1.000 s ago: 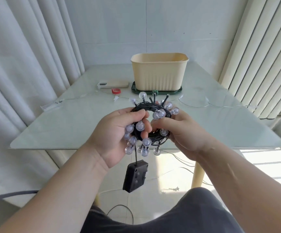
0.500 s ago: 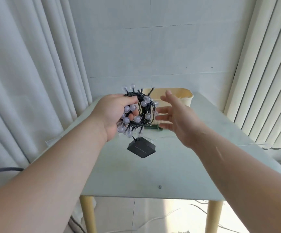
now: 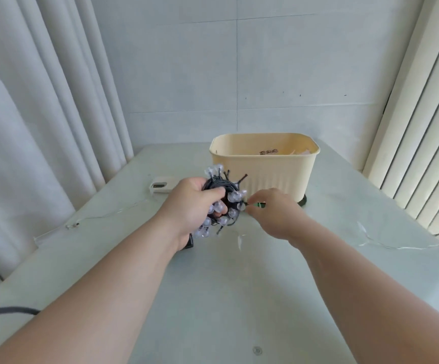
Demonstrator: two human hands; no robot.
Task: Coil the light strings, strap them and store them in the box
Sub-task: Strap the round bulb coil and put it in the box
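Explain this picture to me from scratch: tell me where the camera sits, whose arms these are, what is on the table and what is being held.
The camera is worn on a person's head and looks down at their own bare arms; there is no machine. The left hand has its grip closed around a coiled light string with small round bulbs. The right hand pinches a small green strap beside the coil. On the pale table stand a cream box, a white phone and thin clear wire.

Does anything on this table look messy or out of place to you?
Yes. A thin clear light string straggles uncoiled across the table, with another strand near the phone. The black bulb coil in the left hand looks tidy.
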